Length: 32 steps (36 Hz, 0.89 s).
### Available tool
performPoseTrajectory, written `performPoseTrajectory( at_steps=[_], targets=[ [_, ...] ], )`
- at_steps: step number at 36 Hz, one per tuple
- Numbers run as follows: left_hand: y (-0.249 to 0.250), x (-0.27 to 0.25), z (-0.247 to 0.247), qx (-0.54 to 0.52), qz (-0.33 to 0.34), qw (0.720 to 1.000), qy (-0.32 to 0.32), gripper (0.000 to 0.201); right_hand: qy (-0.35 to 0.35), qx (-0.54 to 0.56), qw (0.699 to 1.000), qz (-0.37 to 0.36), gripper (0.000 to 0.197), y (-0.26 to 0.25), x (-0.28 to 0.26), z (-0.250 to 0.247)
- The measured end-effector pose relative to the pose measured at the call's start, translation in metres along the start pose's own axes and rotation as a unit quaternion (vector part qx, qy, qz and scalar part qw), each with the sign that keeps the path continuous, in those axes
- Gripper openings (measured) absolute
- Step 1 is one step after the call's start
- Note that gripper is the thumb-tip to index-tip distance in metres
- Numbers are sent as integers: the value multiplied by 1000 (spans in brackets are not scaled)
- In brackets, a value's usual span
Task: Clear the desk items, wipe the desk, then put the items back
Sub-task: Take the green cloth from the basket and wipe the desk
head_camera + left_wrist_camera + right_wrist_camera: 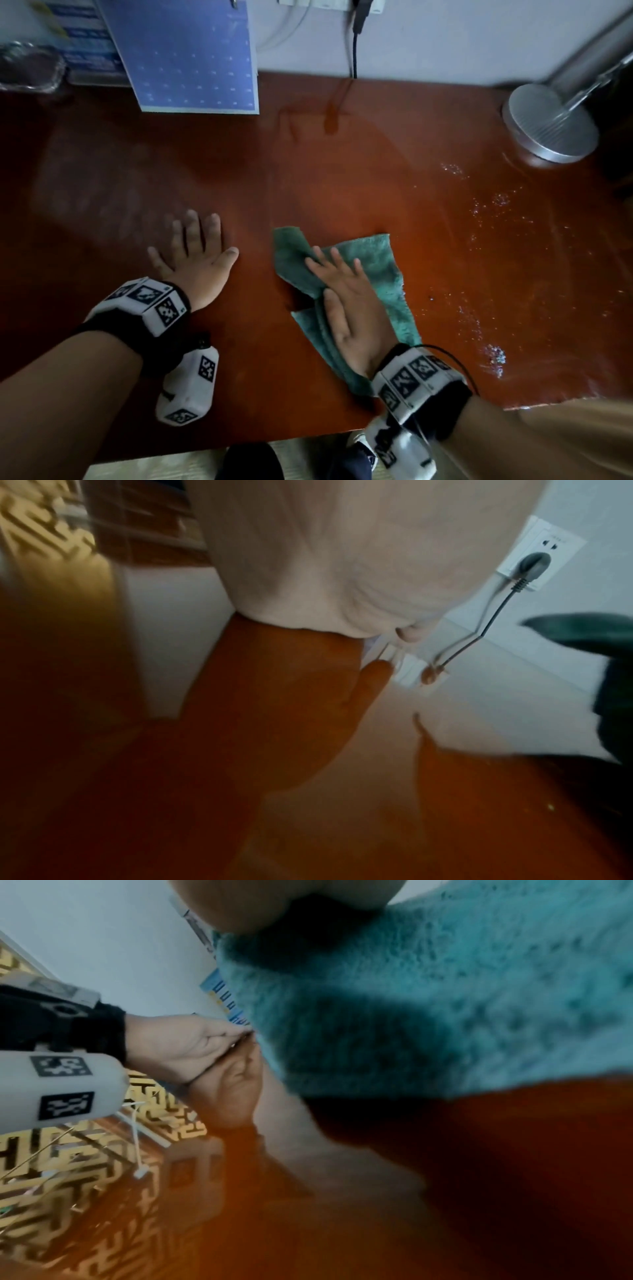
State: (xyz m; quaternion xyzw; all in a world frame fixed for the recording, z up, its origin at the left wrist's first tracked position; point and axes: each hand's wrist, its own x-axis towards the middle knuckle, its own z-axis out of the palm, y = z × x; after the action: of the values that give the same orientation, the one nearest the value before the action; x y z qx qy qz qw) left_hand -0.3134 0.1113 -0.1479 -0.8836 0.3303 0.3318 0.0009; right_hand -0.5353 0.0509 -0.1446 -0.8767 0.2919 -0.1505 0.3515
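While the right hand (349,308) lies flat with straight fingers pressing on the green cloth (376,263), the left hand (195,263) rests palm down on the bare desk (308,164) just to its left, fingers spread and holding nothing. Neither hand curls around anything. The cloth is crumpled. It spreads out from under the right palm past the fingertips and trails back beside the wrist, and one corner sticks out on the thumb side into the gap between the two hands. Beyond both sets of fingertips a wide stretch of red-brown surface runs to the wall. Far ahead of the left hand a blue board (191,58) stands at the desk's back edge, and further left of it sits a foil tray (30,68), blurred. Ahead of the right hand a black cable (355,51) hangs down the wall to that back edge; the left wrist view shows a plug seated in a wall socket (534,558). To the right of the right hand, wet droplets (486,219) glisten on the wood, and past them, toward the far right corner, stands a round metal lamp base (551,126). The desk's near edge runs just behind both wrists, with floor showing below it.
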Motion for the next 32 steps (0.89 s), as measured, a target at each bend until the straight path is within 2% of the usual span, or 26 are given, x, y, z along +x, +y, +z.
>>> performPoseTrajectory(
  at_steps=[6, 9, 12, 16, 20, 24, 32],
  targets=[
    [1, 1, 2, 27, -7, 1000, -1, 57, -139, -49, 988, -50, 52, -26, 19, 26],
    [2, 1, 1, 28, -10, 1000, -2, 58, -194, -130, 972, -33, 53, -27, 25, 38],
    [2, 2, 0, 14, -10, 1000, -5, 58, -220, -209, 952, -29, 51, -21, 27, 42],
    [2, 1, 0, 6, -8, 1000, -9, 59, -213, -238, 948, 4, 49, -16, 27, 41],
    [3, -1, -2, 4, -8, 1000, -9, 59, -200, -233, 949, 71, 49, -12, 26, 35],
    [3, 0, -1, 8, -10, 1000, -2, 61, -166, -226, 950, 137, 51, -2, 26, 25],
    [5, -3, 0, 19, -12, 1000, 8, 62, -103, -225, 933, 262, 52, 26, 23, -3]
  ],
)
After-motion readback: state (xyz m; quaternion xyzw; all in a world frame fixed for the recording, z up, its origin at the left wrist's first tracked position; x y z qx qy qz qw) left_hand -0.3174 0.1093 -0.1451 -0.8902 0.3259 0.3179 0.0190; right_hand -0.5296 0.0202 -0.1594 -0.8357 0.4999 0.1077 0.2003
